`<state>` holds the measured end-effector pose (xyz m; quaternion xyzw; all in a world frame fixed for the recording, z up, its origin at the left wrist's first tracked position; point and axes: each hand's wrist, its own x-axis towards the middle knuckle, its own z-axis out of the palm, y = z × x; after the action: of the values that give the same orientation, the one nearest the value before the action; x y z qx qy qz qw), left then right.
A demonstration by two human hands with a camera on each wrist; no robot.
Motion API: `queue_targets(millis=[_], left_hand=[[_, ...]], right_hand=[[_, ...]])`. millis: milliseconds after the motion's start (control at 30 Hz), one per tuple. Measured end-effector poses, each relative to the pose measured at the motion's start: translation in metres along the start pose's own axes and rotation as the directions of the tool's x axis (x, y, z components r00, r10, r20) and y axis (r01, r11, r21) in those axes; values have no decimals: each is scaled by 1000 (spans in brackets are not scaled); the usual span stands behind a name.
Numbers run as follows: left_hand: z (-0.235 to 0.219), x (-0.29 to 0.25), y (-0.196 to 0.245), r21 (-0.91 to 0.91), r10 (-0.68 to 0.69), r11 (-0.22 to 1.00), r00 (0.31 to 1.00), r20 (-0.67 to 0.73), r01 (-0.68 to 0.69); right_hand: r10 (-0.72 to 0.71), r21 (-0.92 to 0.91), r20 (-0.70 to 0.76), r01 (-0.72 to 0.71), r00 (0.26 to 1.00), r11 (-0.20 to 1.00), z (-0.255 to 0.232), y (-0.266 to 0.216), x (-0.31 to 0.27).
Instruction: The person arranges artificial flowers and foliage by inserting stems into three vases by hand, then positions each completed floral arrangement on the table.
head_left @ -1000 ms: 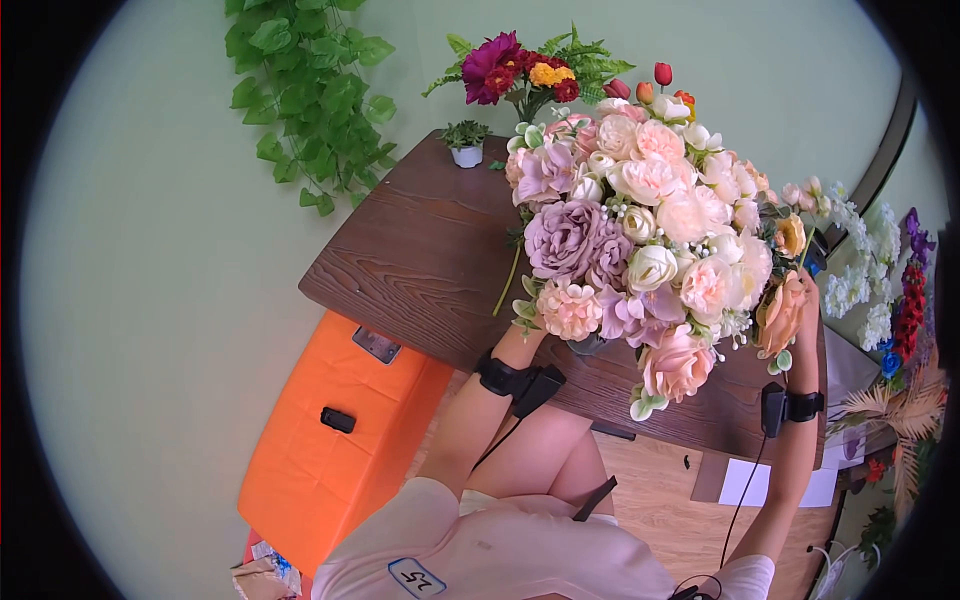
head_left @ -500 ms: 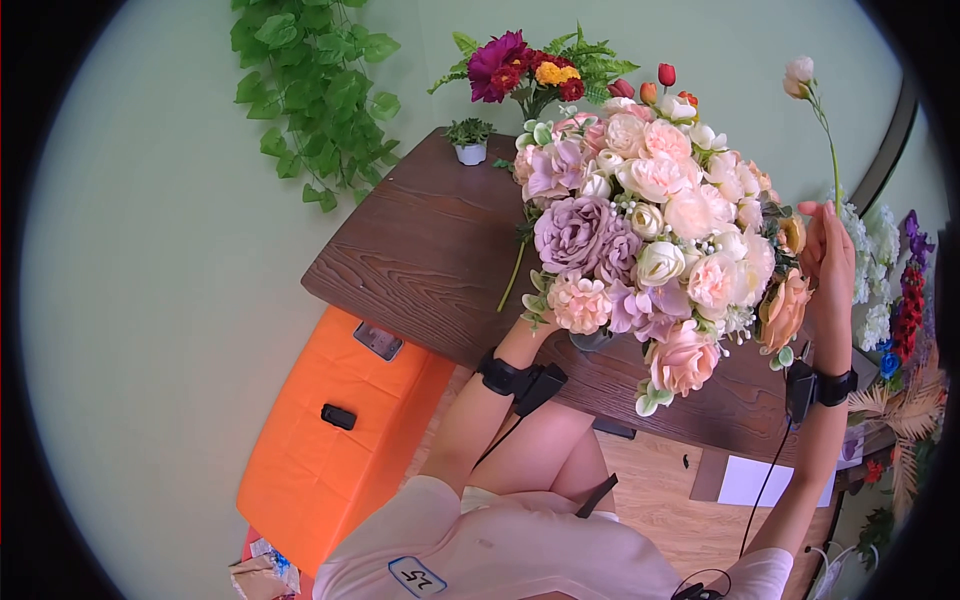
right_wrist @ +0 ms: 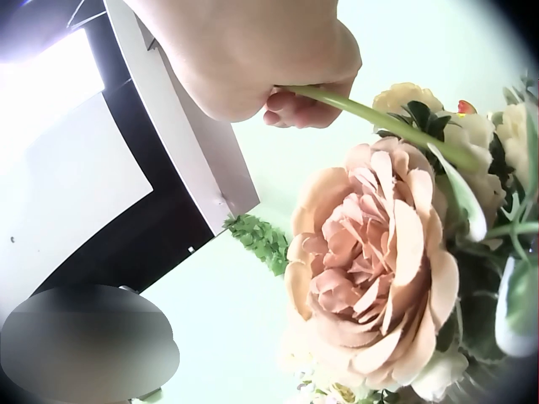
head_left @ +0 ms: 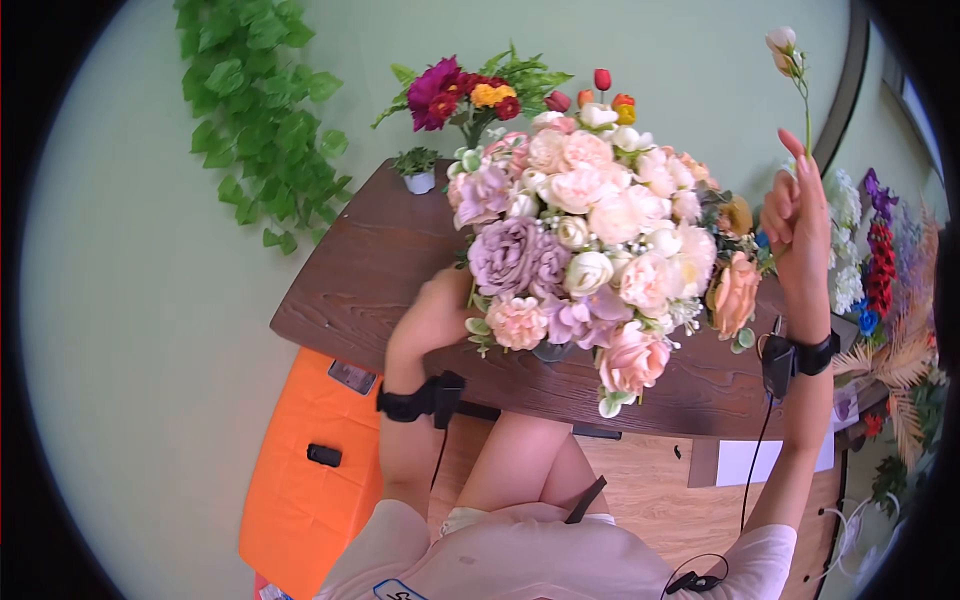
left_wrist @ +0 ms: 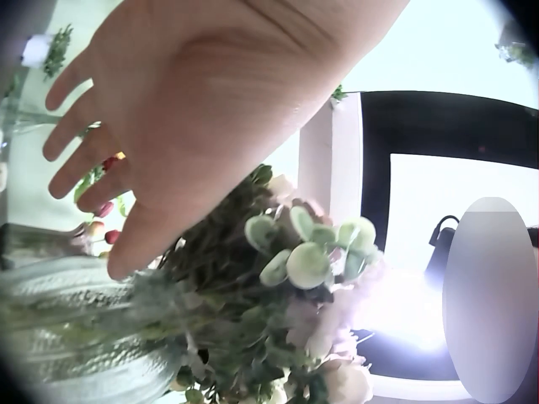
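A large bouquet of pale pink, cream and lilac flowers (head_left: 600, 220) fills the middle of the table. It stands in a ribbed glass vase (left_wrist: 84, 328), seen from the side in the left wrist view. My left hand (head_left: 445, 305) is at the bouquet's left side; its fingers spread apart beside the vase and leafy stems (left_wrist: 210, 286), holding nothing. On the far right, my right hand (head_left: 803, 225) holds a single white-pink flower (head_left: 783, 45) upright by its green stem (right_wrist: 362, 109). A peach rose (right_wrist: 370, 261) of the bouquet lies close below that hand.
Behind the bouquet are a dark red and yellow arrangement (head_left: 460, 95) and red tulips (head_left: 601, 80). A small potted plant (head_left: 418, 172) sits on the brown table (head_left: 340, 280). At left is an orange seat (head_left: 300, 480) with a phone (head_left: 352, 377); more flowers (head_left: 880, 265) stand at right.
My right hand has lifted the white-pink flower up from the bouquet's right side. My left hand has drawn out leftward from beneath the blooms. The head view has shifted too.
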<state>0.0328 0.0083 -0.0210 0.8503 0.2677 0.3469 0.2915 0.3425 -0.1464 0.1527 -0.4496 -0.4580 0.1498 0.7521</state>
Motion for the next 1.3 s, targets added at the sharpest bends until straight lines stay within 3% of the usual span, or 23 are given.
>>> queue_targets(millis=[67, 100, 133, 200, 267, 333, 400, 433, 467, 500, 567, 600, 667, 833, 1100, 1300], left_hand=[[-15, 3, 14, 25, -65, 997, 973, -223, 73], [-24, 2, 30, 108, 8, 994, 945, -326, 29], [-33, 3, 41, 110, 16, 994, 947, -321, 20], [-46, 8, 61, 7, 38, 999, 854, -520, -40], [-52, 13, 91, 54, 107, 994, 850, -516, -93], [-56, 18, 114, 98, 171, 985, 843, -510, -141], [-58, 28, 130, 315, 449, 875, 858, -247, -367], [-57, 33, 138, 314, 452, 874, 858, -245, -371], [-56, 38, 145, 349, 505, 829, 853, -130, -437], [-54, 44, 149, 376, 548, 778, 836, -13, -504], [-50, 54, 155, 356, 542, 776, 839, 46, -521], [-49, 58, 157, 337, 534, 775, 839, 103, -535], [-47, 63, 154, 390, 553, 743, 827, 102, -545], [-43, 69, 154, 425, 563, 722, 821, 99, -546], [-35, 70, 158, 352, 511, 806, 859, -7, -477], [-36, 68, 161, 285, 452, 856, 892, -9, -431]], right_hand=[[27, 98, 158, -42, 987, 994, 1, -4, -4], [41, 133, 196, -68, 980, 989, 0, -5, -5], [36, 134, 187, -62, 982, 989, -4, -3, -3], [48, 63, 320, -71, 946, 995, -12, 0, 3], [25, -29, 324, -17, 946, 999, -5, -4, 2], [10, -303, 437, 137, 899, 943, 6, -9, -1], [56, -343, 436, 108, 898, 933, 15, -7, -2], [7, -388, 505, 219, 863, 895, 19, 2, 3], [-31, -422, 574, 328, 818, 845, 22, 6, 5], [-31, -424, 571, 327, 820, 845, 24, 6, 5], [165, -625, 580, 306, 798, 718, 32, -2, 4], [164, -624, 579, 306, 799, 719, 35, -4, 4], [228, -704, 586, 350, 778, 618, 40, -7, 6], [283, -699, 579, 287, 764, 656, 48, -9, 10], [276, -700, 567, 277, 776, 658, 52, -4, 11], [292, -685, 553, 227, 780, 692, 48, -5, 12]])
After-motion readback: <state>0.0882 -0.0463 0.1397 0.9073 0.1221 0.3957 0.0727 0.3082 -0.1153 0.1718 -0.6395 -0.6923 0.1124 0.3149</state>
